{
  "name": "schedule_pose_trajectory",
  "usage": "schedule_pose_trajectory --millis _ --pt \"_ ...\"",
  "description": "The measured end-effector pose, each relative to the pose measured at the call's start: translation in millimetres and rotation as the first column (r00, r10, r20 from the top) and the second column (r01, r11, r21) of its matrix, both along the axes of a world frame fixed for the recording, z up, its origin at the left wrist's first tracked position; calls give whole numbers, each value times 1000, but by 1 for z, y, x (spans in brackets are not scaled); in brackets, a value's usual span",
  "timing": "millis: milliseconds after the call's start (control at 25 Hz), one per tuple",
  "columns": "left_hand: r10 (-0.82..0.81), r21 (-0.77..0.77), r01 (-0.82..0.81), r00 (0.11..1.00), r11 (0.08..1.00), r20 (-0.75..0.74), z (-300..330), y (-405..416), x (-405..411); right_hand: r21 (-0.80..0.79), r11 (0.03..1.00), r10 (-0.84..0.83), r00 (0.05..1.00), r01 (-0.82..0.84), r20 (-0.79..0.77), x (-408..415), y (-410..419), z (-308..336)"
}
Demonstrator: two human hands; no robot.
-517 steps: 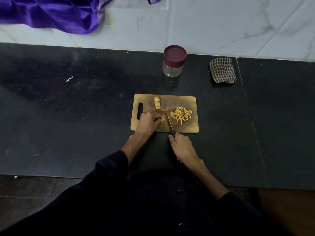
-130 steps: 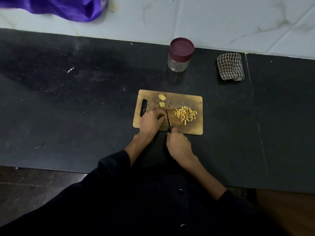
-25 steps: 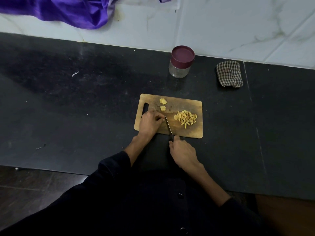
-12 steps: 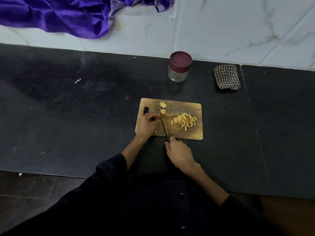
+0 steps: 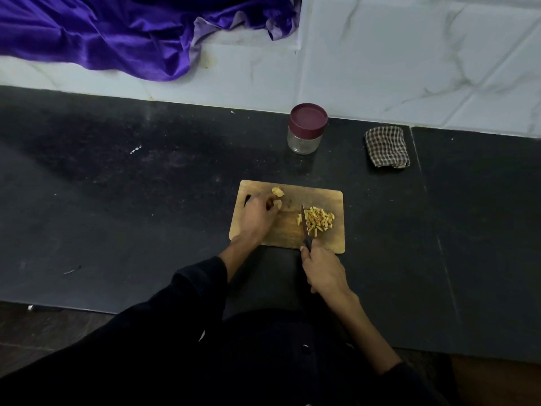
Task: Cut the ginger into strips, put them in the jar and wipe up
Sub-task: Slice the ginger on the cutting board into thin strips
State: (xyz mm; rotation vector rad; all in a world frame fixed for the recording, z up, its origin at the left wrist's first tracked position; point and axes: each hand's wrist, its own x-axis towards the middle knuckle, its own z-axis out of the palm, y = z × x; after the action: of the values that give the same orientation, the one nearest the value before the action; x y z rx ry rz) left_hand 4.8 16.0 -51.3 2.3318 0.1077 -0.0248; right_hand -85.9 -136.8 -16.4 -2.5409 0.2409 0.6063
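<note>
A wooden cutting board [image 5: 333, 244] lies on the black counter. A heap of yellow ginger strips [image 5: 319, 221] sits on its right half. My right hand [image 5: 323, 271] grips a knife [image 5: 305, 227] by its dark handle, the blade standing against the left side of the heap. My left hand [image 5: 257, 215] rests on the board's left part, its fingertips on a small ginger piece [image 5: 277, 204]. Another ginger chunk [image 5: 278, 191] lies just beyond it. A glass jar [image 5: 304, 142] with a maroon lid, closed, stands behind the board. A folded checked cloth [image 5: 386, 146] lies to the jar's right.
The black counter [image 5: 117, 200] stretches wide on both sides of the board, with small white specks at the left. A white marble wall runs behind it, and a purple cloth [image 5: 117, 30] hangs over the wall at the upper left. The counter's front edge is near my body.
My right hand has slid the knife to the right, pushing fresh strips against the heap. My left hand has moved up the board to a small ginger piece.
</note>
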Motion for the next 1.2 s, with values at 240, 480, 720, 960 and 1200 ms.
schedule_pose_trajectory --millis 240,480,720,960,1200 --pt "-5 158 8 1000 987 -18 -2 -4 10 19 1000 -4 1000 4 1 -1 -5 -2" --pt "-28 26 29 999 999 -14 5 -2 4 33 999 5 1000 -5 -9 0 -4 -2" --pt "16 -130 -23 998 991 -55 2 -2 -24 26 1000 3 1000 -2 -18 -1 -5 -4" --pt "-70 67 69 998 995 13 4 -5 -14 30 1000 6 1000 -5 -25 0 -4 -3" --pt "-160 233 169 985 958 -59 9 3 33 42 999 -4 1000 4 -9 0 -7 -2"
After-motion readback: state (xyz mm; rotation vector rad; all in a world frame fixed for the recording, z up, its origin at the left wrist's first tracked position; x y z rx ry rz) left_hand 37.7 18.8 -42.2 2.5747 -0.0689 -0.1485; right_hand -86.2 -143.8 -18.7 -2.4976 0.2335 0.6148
